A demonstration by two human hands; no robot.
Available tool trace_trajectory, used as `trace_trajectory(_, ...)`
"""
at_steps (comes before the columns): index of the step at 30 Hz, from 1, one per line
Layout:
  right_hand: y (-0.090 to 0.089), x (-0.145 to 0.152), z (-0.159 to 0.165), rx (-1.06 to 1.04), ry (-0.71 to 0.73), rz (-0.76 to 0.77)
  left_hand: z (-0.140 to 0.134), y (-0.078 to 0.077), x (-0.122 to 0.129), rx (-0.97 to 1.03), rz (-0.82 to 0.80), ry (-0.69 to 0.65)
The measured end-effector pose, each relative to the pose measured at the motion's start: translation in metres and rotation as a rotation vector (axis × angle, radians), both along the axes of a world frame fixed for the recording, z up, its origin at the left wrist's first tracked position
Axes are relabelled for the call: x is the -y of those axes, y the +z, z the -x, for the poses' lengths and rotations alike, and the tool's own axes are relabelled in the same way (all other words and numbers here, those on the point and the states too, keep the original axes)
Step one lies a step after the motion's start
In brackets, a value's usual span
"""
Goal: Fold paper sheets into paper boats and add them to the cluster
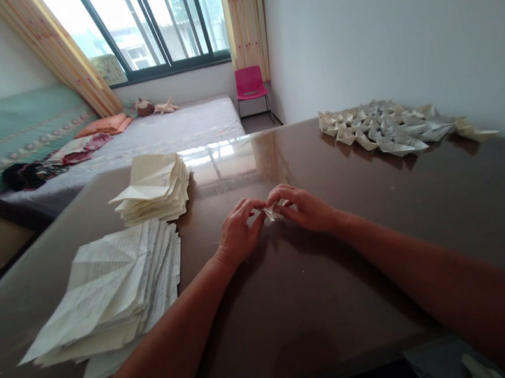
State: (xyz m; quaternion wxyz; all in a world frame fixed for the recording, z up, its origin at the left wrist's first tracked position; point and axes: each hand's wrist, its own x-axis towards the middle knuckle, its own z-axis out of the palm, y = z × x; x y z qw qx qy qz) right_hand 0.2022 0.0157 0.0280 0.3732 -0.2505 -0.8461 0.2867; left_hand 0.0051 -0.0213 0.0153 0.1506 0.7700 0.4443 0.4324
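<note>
Table (278, 314): glossy and brown, its near edge runs along the bottom of my view, and I have both forearms reaching in over it.
Sheet stack (105, 291): written white sheets, edges uneven, lie by the table's left edge beside my left forearm (177, 317); I want that arm clear of their loose corners.
Left hand (239, 226): thumb and forefinger pinch the left side of the folded paper (271, 213), the other fingers curled.
Right hand (307, 207): thumb and fingertips pinch the right side, nearly meeting the left ones.
Paper's place: small, pale and pointed, between the two pinches, well in from the table's edges; it looks lifted, though I cannot tell whether its lower tip touches.
Handling: I judge this to be close shaping work. I would match the pressure of both pinches, ease the layers evenly, steady the centre fold, and press creases with the pads; a one-sided tug could tear thin paper.
Cream stack (152, 196): toward the table's far left corner, top sheet buckled.
Paper boats (385, 128): clustered toward the far right corner, many touching.
Beyond the far edge: a bed (193, 121) and a pink chair (249, 83).
</note>
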Motion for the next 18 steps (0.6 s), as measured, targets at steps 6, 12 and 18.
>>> trace_trajectory(6,-0.001,-0.004,0.002,-0.039,-0.234,0.004,0.001,-0.003,-0.004,0.131,0.104,0.120)
trace_trajectory(12,0.000,-0.004,0.004,0.002,-0.288,-0.063,-0.004,0.000,-0.001,0.153,0.121,0.153)
trace_trajectory(18,-0.005,-0.005,0.005,-0.101,-0.092,0.256,-0.010,0.006,0.005,0.188,0.146,0.137)
